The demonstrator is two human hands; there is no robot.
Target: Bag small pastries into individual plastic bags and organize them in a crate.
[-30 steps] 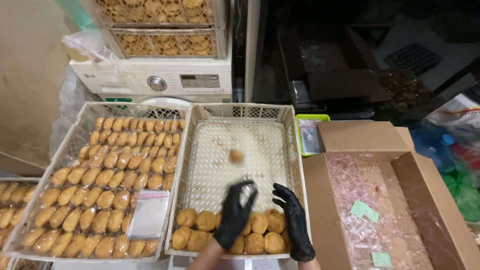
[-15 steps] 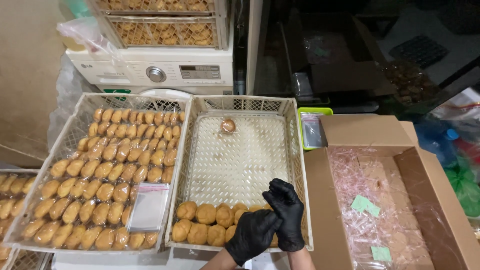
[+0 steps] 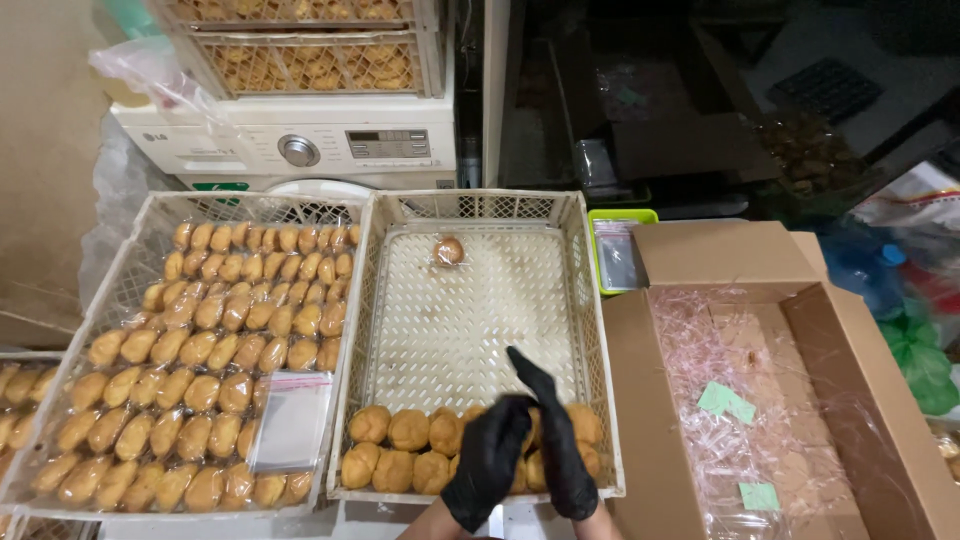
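Head view shows our two gloved hands, left hand point(image 3: 487, 460) and right hand point(image 3: 555, 440), fingers extended, over roughly a dozen buns point(image 3: 410, 430) in one crate point(image 3: 590, 300); grip indiscernible.

You see round golden buns point(image 3: 410, 448) packed in two rows at the bottom centre of the frame, along the near edge of a pale crate point(image 3: 470, 320); one wrapped bun point(image 3: 448, 251) lies alone near its far edge.
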